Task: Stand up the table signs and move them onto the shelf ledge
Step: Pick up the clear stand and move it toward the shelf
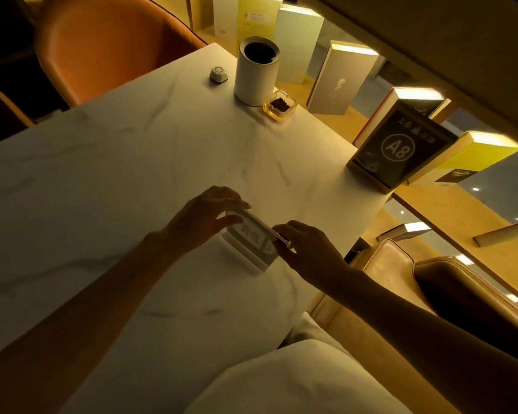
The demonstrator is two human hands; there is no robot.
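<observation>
Table sign [253, 234] with a white base sits near the middle of the marble counter [117, 162], tilted, pinched at its two ends: left hand [205, 216] grips the far-left edge, right hand [308, 249] the near-right edge. Another sign marked A8 [401, 147] stands upright at the counter's right edge beside the shelf ledge [461, 222].

I see a white marble table [108, 174] under dim amber light, an orange chair [102, 46] at eleven o'clock, a tan leather seat [401, 282] at four, and lit boxes [341, 79] at one o'clock.
</observation>
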